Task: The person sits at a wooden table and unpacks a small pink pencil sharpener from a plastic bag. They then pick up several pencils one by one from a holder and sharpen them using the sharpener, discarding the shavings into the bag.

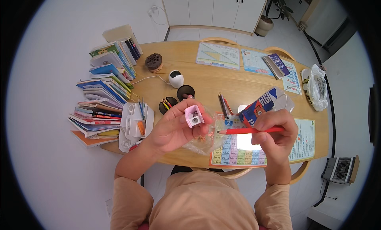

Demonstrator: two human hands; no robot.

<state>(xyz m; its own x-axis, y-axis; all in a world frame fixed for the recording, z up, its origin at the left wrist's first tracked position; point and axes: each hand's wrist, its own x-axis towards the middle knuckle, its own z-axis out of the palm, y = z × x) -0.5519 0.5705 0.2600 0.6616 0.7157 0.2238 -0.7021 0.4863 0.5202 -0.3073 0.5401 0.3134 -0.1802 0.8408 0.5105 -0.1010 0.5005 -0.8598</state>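
My left hand holds a small pink pencil sharpener, with its round hole and metal part turned up towards me. In my right hand is a red pencil, held level between thumb and fingers. Its dark tip points left at the sharpener, and a gap separates the two. Below and behind my left hand lies a crumpled clear plastic bag with some small orange-brown bits in it. Several loose pencils lie on the wooden table beyond my hands.
Stacked books line the table's left side, beside a white organizer tray. Two black mesh pen cups and a white camera stand further back. Printed charts, a blue-and-red bag and a white plastic bag lie towards the right.
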